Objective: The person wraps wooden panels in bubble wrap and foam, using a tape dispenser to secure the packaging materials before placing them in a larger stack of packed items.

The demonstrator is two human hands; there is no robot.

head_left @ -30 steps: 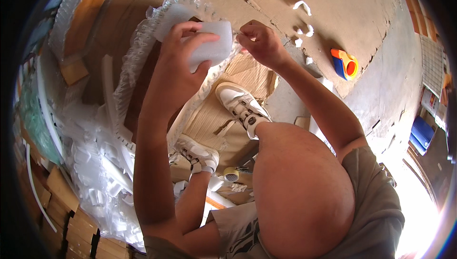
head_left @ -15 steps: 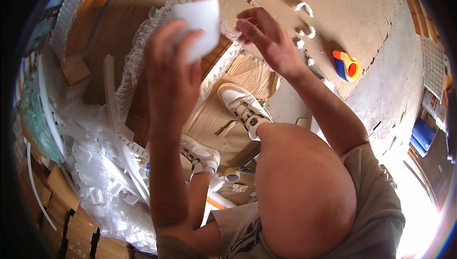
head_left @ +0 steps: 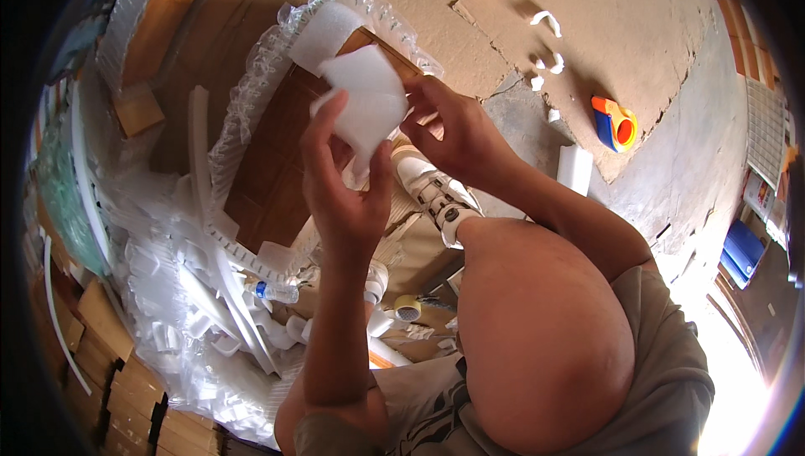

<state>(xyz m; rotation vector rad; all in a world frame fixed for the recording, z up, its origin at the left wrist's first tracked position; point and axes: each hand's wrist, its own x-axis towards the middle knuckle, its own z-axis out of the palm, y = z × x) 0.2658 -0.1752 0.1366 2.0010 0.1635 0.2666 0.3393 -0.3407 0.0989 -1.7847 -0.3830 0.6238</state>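
Note:
A white foam sheet (head_left: 366, 91), bent across its middle, is held up in front of me. My left hand (head_left: 348, 183) grips its near edge, thumb and forefinger on either side. At its right edge, the curled fingers of my right hand (head_left: 457, 129) pinch the sheet; the fingertips are partly hidden. Below lies a brown wooden panel (head_left: 272, 150) edged with clear bubble wrap (head_left: 239, 112). A second foam sheet (head_left: 327, 36) covers the panel's far corner, and a small foam piece (head_left: 277, 255) sits at its near corner.
An orange-and-blue tape dispenser (head_left: 615, 124) and foam scraps (head_left: 547, 23) lie on the floor at right. Crumpled plastic wrap and foam strips (head_left: 180, 313) heap at left, beside a plastic bottle (head_left: 277, 291). A tape roll (head_left: 407, 308) is near my feet; wooden boards (head_left: 138, 401) stack lower left.
Both hands have come together over the panel, lower than before. My right hand, earlier apart from the foam sheet, now meets its edge. The foam on the panel's far corner has come into view.

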